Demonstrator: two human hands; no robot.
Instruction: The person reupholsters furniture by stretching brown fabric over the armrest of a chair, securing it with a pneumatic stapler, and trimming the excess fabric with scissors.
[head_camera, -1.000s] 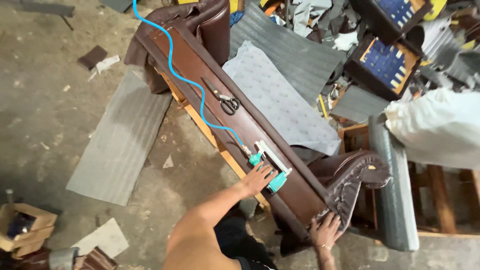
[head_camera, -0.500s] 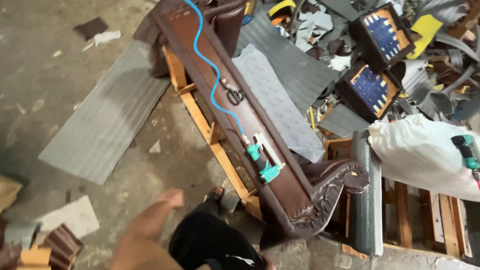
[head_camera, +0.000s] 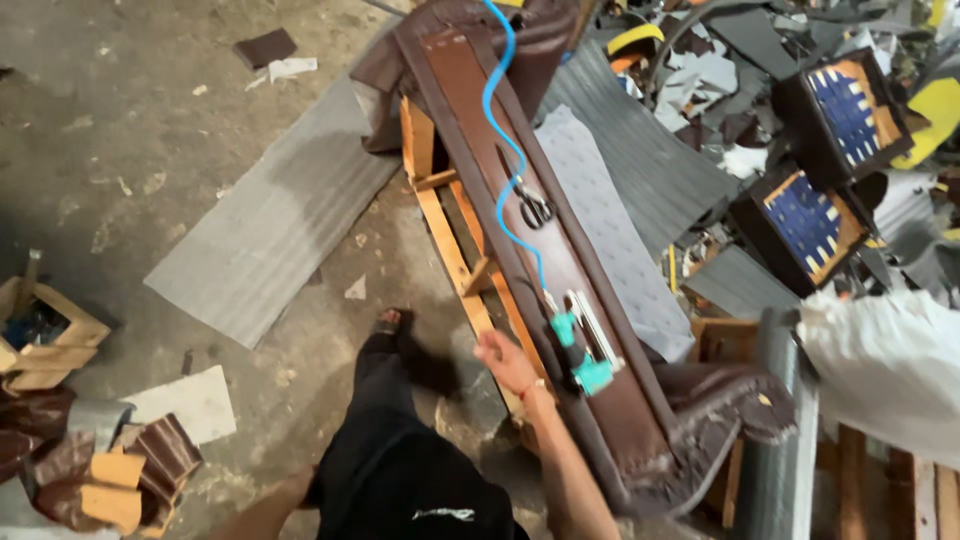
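A long brown sofa frame (head_camera: 600, 400) lies tipped on the concrete floor (head_camera: 130, 150), its wooden slats (head_camera: 450, 240) showing along the near side and a carved, padded arm (head_camera: 730, 410) at the low end. A grey mat (head_camera: 270, 210) lies flat to the left of it. Along the frame's flat top runs a blue air hose (head_camera: 497, 130), coiling past a pair of scissors (head_camera: 535, 208) down to a teal staple gun (head_camera: 580, 350) that rests on the brown covering. The right hand (head_camera: 503, 362) hovers just beside the gun, fingers loosely spread, holding nothing and seemingly not touching it. The left hand (head_camera: 295, 487) hangs low by the dark trousers (head_camera: 400, 470); it is blurred, so I cannot tell how its fingers sit.
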